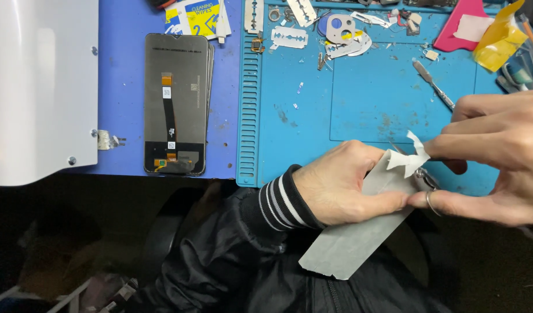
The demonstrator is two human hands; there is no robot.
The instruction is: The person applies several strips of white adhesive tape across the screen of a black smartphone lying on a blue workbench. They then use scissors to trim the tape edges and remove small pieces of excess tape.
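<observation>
My left hand (342, 185) grips a long grey strip of film or backing sheet (359, 237) near its upper end, thumb on top. My right hand (498, 156) pinches a small white torn tab (410, 157) at the top of that strip, and seems to hold thin metal tweezers (424, 177) against it. Both hands hover over the front edge of a blue work mat (365, 98). A phone screen panel (175, 104) lies face down on the blue surface to the left, its orange and black flex cable showing.
Razor blades (288, 37), a camera bezel (340, 28), small metal parts and a metal spudger (433, 86) lie at the mat's far side. A pink card (459, 26), yellow tape (501, 37) and a wipes packet (194, 16) sit at the back. A white machine (40, 87) fills the left.
</observation>
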